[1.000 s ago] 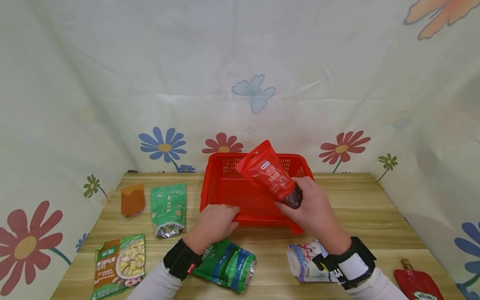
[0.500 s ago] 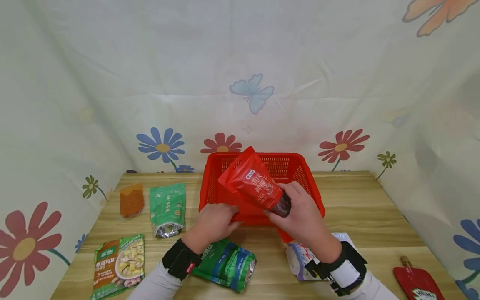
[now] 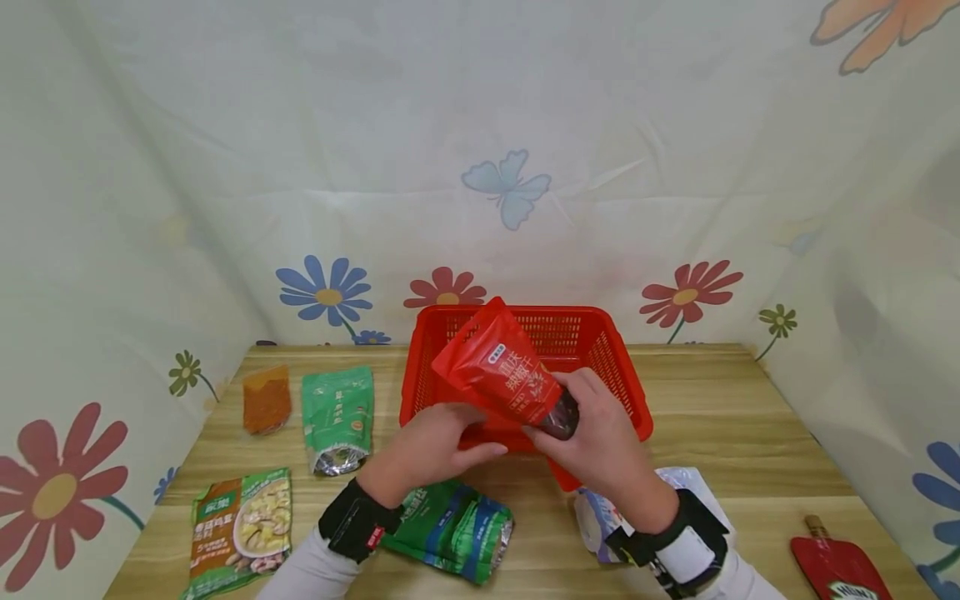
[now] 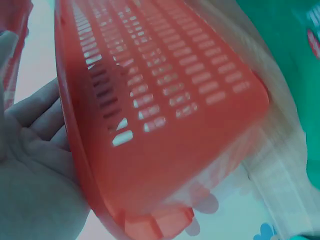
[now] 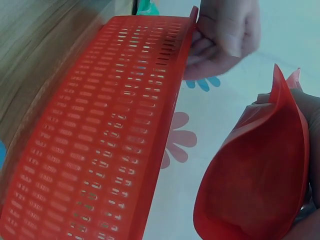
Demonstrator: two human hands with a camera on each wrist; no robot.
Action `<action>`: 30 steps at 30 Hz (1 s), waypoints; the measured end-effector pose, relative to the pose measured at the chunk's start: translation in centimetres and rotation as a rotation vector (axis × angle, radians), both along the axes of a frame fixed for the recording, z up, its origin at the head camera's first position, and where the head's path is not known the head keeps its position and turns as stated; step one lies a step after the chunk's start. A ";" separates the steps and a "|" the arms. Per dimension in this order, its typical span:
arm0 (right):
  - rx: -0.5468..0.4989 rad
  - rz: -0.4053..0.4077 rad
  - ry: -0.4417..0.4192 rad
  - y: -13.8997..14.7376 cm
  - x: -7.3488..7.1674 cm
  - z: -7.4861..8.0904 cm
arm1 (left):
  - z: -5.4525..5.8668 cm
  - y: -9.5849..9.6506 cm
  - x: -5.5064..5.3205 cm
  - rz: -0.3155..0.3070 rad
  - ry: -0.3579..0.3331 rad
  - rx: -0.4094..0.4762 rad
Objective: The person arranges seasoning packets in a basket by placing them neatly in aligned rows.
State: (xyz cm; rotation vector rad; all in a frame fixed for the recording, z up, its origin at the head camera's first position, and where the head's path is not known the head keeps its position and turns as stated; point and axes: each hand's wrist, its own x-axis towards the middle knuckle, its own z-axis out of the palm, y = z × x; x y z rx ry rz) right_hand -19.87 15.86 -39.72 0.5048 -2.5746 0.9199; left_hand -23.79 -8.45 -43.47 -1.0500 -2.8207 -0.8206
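Observation:
My right hand [image 3: 603,446] grips the lower end of a red pouch of dried chili [image 3: 506,367], which leans left over the red plastic basket [image 3: 613,362]. A dark window shows at the pouch's lower end. At the basket's near left rim is my left hand [image 3: 427,446], its thumb stretched out to the right and its other fingers inside the rim. The left wrist view shows the palm of the left hand [image 4: 37,155] loosely spread beside the basket's slotted wall [image 4: 165,165]. Seen from the right wrist, the pouch's red base [image 5: 255,175] faces the camera.
Left of the basket lie an orange-brown packet [image 3: 266,402], a light green pouch [image 3: 337,417] and a seasoning packet [image 3: 240,529]. Nearer me are a dark green pouch [image 3: 453,533], a white-blue packet [image 3: 693,483] partly under my right arm, and a red ketchup pouch [image 3: 836,562].
My right hand has carried the chili pouch left and slightly down over the basket. The left thumb, earlier close to the rim, now stretches out to the right.

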 end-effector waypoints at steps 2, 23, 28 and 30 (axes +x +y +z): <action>-0.001 0.002 0.003 -0.1 0.1 0.0 | 0.0 0.3 0.1 -0.017 -0.026 0.060; -0.044 -0.010 0.094 -1.2 0.2 -0.4 | 0.5 4.3 2.8 0.081 -0.377 0.833; -0.049 -0.017 0.106 -1.8 0.5 -0.3 | 1.2 6.0 3.8 0.149 -0.545 1.017; -0.050 -0.019 0.115 -2.0 0.6 -0.3 | 1.3 6.5 4.1 0.180 -0.582 1.058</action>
